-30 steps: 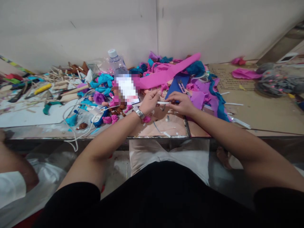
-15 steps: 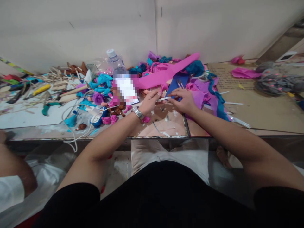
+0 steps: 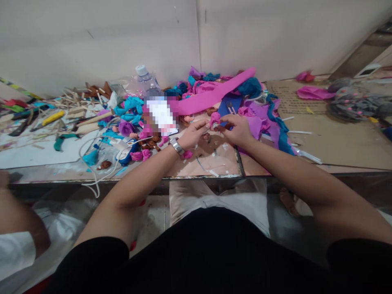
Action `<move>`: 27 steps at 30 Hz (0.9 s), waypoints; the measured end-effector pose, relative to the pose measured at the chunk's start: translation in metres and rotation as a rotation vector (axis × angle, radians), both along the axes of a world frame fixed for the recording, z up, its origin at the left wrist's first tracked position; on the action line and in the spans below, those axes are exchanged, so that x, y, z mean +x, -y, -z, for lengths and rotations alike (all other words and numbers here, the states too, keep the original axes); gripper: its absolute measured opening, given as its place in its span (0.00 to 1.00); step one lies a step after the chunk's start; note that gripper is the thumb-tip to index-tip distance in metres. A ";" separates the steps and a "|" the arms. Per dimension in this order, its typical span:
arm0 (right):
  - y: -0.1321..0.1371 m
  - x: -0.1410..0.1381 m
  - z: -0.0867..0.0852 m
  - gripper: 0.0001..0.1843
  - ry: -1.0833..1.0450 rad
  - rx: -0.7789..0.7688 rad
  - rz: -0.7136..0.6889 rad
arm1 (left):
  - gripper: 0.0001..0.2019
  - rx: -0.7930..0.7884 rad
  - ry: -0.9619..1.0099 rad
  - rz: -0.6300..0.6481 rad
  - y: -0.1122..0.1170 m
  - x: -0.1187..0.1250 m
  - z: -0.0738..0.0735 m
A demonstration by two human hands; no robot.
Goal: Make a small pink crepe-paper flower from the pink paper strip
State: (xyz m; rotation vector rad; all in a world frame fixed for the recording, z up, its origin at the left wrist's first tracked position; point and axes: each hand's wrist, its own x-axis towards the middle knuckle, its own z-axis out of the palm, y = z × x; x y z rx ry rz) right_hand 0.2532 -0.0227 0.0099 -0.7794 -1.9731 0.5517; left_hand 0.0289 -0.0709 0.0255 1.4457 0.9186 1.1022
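A small pink crepe-paper flower [image 3: 214, 117] stands up between my fingertips, above the work surface. My left hand [image 3: 195, 134], with a metal watch at the wrist, pinches its lower left side. The thumb and fingers of my right hand [image 3: 237, 128] close on it from the right. Its base is partly hidden by the fingers. Just beyond my hands lie a long pink crepe-paper strip [image 3: 202, 103] and a blue piece [image 3: 226, 105]. Purple crepe paper [image 3: 255, 122] is spread beside my right hand.
A phone [image 3: 162, 116] leans near a clear bottle [image 3: 148, 81]. A white cable [image 3: 92, 163] loops at the left, near wooden sticks and a yellow-handled tool [image 3: 53, 117]. Cardboard [image 3: 339, 143] covers the right side. Another person's arm [image 3: 21, 216] is at the lower left.
A white strip showed between my fingers before; now the pink paper flower stands upright there. Both hands stay close together in nearly the same place.
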 end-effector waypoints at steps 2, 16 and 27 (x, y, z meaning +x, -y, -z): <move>0.001 0.000 0.000 0.27 -0.012 -0.003 -0.004 | 0.26 0.029 -0.038 0.001 0.001 -0.001 0.000; 0.002 -0.001 -0.001 0.22 0.001 0.115 -0.033 | 0.33 0.093 -0.103 -0.040 -0.002 -0.004 0.007; -0.005 0.000 0.000 0.23 -0.062 0.154 -0.021 | 0.32 0.058 0.005 -0.050 -0.007 -0.002 0.013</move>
